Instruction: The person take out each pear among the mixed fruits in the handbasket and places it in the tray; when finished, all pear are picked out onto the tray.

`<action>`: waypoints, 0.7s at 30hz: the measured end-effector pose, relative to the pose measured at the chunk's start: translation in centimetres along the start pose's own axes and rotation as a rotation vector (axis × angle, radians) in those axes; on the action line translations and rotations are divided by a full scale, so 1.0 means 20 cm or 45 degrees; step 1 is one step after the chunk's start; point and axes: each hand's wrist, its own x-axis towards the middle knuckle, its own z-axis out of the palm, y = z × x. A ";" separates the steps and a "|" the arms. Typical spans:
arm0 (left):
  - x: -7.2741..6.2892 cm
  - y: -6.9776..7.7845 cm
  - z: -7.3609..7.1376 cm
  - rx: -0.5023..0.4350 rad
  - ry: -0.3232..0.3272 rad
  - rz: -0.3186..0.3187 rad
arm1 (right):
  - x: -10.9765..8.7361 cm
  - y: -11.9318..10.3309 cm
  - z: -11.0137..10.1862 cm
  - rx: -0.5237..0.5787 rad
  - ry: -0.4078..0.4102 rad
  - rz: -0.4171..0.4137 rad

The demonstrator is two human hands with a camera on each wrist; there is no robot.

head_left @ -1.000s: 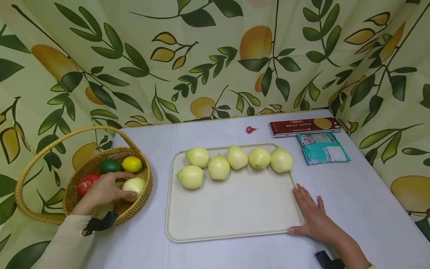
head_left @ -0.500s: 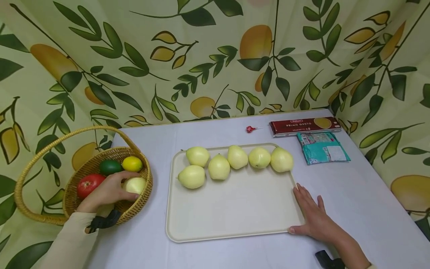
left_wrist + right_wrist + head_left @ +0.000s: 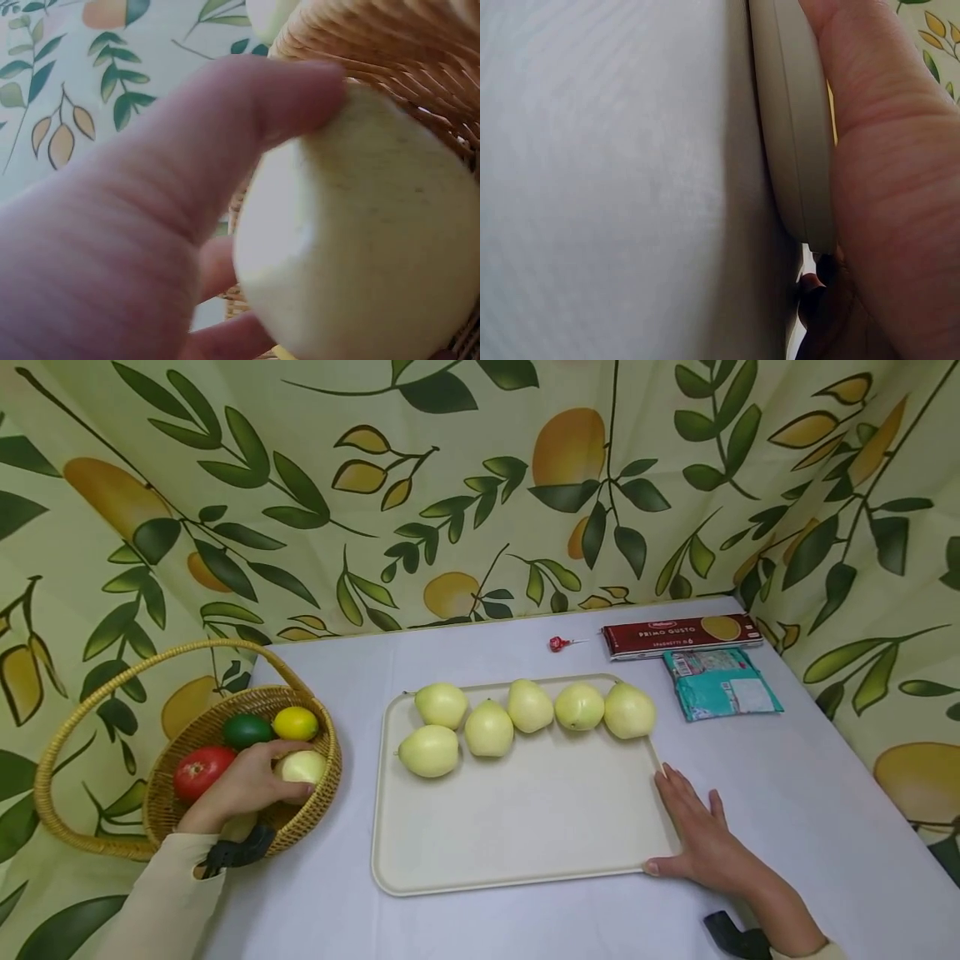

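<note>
Inside the wicker basket (image 3: 330, 777) at the left, my left hand (image 3: 247, 785) grips a pale yellow-green pear (image 3: 303, 767). The left wrist view shows my thumb (image 3: 300, 97) curled over the top of that pear (image 3: 367, 225), with fingers partly hidden behind it. At the near right corner of a cream tray (image 3: 525, 827), my right hand (image 3: 701, 843) rests against the rim, its fingers extended along the side. Several similar pears (image 3: 489, 728) lie on the tray's far part. In the right wrist view, my right hand (image 3: 892, 165) touches the tray's edge (image 3: 795, 135).
Also in the basket are a red fruit (image 3: 202, 770), a dark green oval fruit (image 3: 246, 731) and a lemon (image 3: 295, 723). Its tall handle (image 3: 112, 681) arches over the left side. Behind the tray lie a lollipop (image 3: 557, 644), a spaghetti pack (image 3: 675, 636) and a teal packet (image 3: 720, 683).
My left hand has shifted slightly right and wrapped more closely round the pear in the basket. The front left pear on the tray sits slightly further right. My right hand stays at the tray.
</note>
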 end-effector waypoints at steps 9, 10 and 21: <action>-0.04 0.11 -0.06 0.069 0.200 0.089 | 0.01 0.01 0.01 -0.017 0.008 -0.006; -0.05 0.12 -0.06 0.083 0.228 0.118 | 0.01 0.01 0.01 -0.020 0.013 -0.010; -0.05 0.32 -0.09 -0.006 0.421 0.283 | 0.00 -0.01 0.01 -0.015 0.030 -0.028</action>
